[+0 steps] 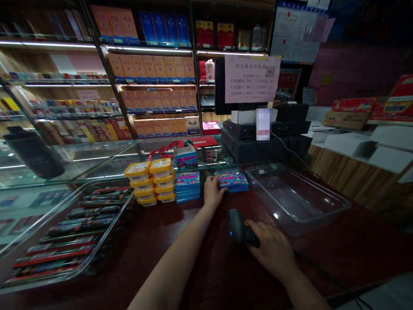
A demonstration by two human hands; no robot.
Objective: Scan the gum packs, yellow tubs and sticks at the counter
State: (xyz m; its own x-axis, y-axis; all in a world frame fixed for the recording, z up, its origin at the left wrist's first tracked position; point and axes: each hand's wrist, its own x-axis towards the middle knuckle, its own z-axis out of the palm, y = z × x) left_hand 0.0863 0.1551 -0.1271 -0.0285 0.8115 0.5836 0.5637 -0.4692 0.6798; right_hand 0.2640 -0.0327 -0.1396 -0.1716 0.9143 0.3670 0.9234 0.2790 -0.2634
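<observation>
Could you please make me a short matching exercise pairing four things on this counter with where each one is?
1. Scanner
2. Yellow tubs
3. Dark bottle
4. Shorter blue pile

A. On the glass counter, far left of the picture
B. At the fingers of the left hand
C. Held in the right hand
D. Stacked just left of the taller blue pile

Pairs: 1-C, 2-D, 3-A, 4-B

Both forearms [180,254] are bare (left hand [213,192] and right hand [274,247] too).
</observation>
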